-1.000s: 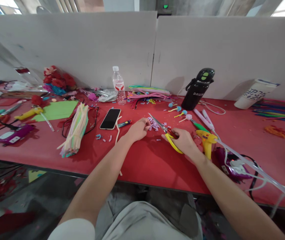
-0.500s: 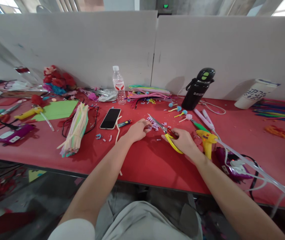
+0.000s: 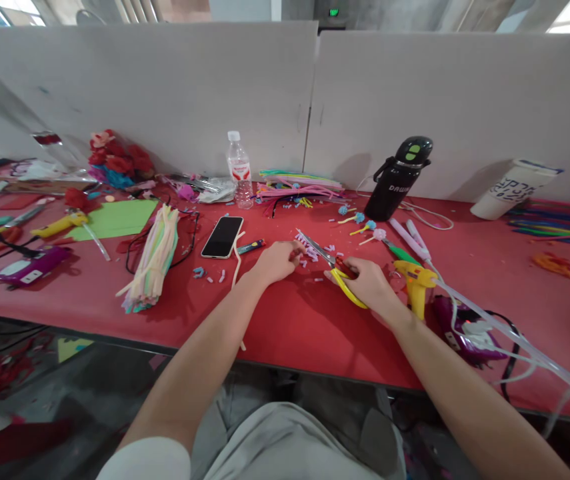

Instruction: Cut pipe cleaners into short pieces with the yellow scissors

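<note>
My right hand (image 3: pixel 371 285) grips yellow-handled scissors (image 3: pixel 335 265), blades pointing up-left over the red table (image 3: pixel 289 320). My left hand (image 3: pixel 277 261) rests on the table with its fingers pinched at a small pile of lilac pipe-cleaner bits (image 3: pixel 307 248), just left of the scissor blades. What the fingertips hold is too small to name. Cut scraps lie scattered round both hands.
A phone (image 3: pixel 223 237) and a bundle of pale straws (image 3: pixel 153 259) lie to the left. A yellow glue gun (image 3: pixel 417 283) stands by my right wrist, with a purple device (image 3: pixel 465 327) and cables beyond. A water bottle (image 3: pixel 239 168), black flask (image 3: pixel 397 177) and pipe-cleaner bundles (image 3: pixel 297 187) line the back wall.
My left hand's fingers have curled slightly tighter at the lilac bits. The scissors and right hand stay nearly in place.
</note>
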`<action>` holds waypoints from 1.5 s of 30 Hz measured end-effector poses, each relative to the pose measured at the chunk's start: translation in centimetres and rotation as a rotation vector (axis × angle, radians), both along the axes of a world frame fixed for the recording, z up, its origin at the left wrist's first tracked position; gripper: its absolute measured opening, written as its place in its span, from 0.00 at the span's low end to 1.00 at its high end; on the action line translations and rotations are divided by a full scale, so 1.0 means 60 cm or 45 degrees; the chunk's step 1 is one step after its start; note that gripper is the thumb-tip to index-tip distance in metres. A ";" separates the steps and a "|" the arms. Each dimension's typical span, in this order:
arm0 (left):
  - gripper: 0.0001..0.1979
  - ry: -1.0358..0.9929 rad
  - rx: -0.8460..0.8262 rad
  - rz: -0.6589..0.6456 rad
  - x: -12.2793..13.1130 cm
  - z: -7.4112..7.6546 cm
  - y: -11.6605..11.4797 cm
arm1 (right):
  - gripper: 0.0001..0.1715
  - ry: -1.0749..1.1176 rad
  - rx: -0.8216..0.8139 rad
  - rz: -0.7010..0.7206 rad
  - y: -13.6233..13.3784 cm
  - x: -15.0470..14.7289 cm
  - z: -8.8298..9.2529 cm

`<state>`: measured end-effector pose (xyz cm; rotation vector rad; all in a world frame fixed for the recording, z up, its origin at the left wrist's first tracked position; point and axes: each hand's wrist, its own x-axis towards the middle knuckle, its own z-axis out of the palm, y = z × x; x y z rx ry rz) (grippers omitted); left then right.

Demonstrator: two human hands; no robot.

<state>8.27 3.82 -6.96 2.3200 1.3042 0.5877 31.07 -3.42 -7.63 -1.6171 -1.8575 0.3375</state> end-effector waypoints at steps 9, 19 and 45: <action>0.16 -0.424 0.003 0.059 -0.006 -0.007 0.014 | 0.28 0.025 -0.028 -0.006 -0.003 0.000 0.007; 0.12 -0.398 0.122 0.042 -0.028 0.005 0.020 | 0.29 0.020 -0.041 -0.011 -0.002 0.001 0.003; 0.17 -0.939 -0.262 0.061 -0.021 0.018 0.017 | 0.30 0.081 -0.097 0.060 -0.008 -0.004 0.007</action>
